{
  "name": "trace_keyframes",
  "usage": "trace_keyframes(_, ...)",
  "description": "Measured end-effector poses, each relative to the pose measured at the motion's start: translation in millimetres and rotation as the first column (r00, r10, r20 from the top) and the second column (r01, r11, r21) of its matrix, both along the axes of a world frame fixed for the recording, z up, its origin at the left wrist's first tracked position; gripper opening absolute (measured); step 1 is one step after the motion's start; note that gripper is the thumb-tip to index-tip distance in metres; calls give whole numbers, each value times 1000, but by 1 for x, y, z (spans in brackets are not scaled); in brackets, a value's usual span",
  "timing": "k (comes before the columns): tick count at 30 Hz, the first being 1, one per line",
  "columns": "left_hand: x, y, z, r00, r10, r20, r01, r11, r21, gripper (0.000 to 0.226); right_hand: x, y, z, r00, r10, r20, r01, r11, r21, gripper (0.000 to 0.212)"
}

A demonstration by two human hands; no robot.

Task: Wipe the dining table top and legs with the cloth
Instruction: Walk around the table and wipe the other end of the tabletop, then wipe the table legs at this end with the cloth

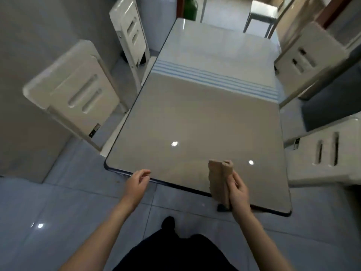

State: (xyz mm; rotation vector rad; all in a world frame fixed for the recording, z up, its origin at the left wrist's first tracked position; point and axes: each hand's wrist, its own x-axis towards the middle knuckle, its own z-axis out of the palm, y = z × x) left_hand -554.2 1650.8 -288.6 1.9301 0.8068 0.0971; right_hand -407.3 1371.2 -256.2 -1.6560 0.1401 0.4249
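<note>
Nearest: person's dark-clothed legs on the grey tiled floor (58, 192). Left hand (137, 181), fingers loosely curled, holding nothing, hovers at the counter's near edge. Right hand (237, 189) closed around a folded tan cloth (218, 180), held upright over the near right part of the glossy counter (195, 118); whether the cloth touches the top cannot be told. Counter top bare, blue stripes (214, 79) across its middle. Four pale chairs: near left chair (72, 89), far left chair (132, 32), near right chair (322, 153), far right chair (308, 55). Risks: cloth slipping from a loose grip; far end and legs missed, chairs crowding both long sides. Open room: near end only; a stool (263, 12) stands beyond.
</note>
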Motion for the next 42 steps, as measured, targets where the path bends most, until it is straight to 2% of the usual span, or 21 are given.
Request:
trace_keyframes(3,-50,-29,-7,998,-3,-68,0,999,-52,14,-35,-23,-8,998,39,-53,-39,999,15,35)
trace_keyframes(6,-102,-51,-16,990,68,-122,-80,992,-102,15,-72,-45,-27,990,25,-140,-26,1000,-4,26)
trace_keyframes(7,-120,-57,-18,985,106,-134,-122,986,-116,14,-83,-51,-32,982,36,-183,-38,999,-8,32)
trace_keyframes(9,-156,-68,-20,967,189,-168,-211,969,-124,11,-103,-59,-41,970,61,-237,-73,996,-43,57)
trace_keyframes(10,-172,-72,-19,953,241,-185,-267,955,-128,11,-110,-60,-44,965,86,-247,-103,993,-58,58)
trace_keyframes(13,-220,-76,-14,893,396,-213,-429,892,-141,18,-127,-48,-43,952,169,-255,-192,979,-69,27)
trace_keyframes(16,-271,-69,-7,845,471,-254,-512,850,-126,11,-150,-22,-29,935,261,-240,-279,959,-45,25)
trace_keyframes(21,-327,-36,-10,799,533,-279,-581,804,-128,15,-187,32,-20,921,334,-198,-344,939,-17,24)
trace_keyframes(25,-335,5,-14,842,449,-298,-507,848,-154,16,-222,64,-27,944,259,-204,-269,963,-22,22)
trace_keyframes(30,-328,89,-17,942,132,-309,-184,972,-147,12,-265,101,-51,960,27,-280,-57,993,-99,32)
trace_keyframes(34,-306,145,-22,946,-44,-320,-7,987,-158,15,-278,134,-50,934,-175,-310,162,985,-65,29)
trace_keyframes(37,-276,172,-33,958,-68,-279,13,981,-195,16,-274,160,-56,893,-270,-360,282,959,-18,30)
trace_keyframes(39,-253,183,-49,962,-51,-267,-9,976,-218,34,-264,177,-69,858,-335,-390,365,931,4,33)
trace_keyframes(42,-217,190,-90,972,31,-233,-96,958,-271,61,-246,197,-104,854,-316,-414,370,927,57,41)
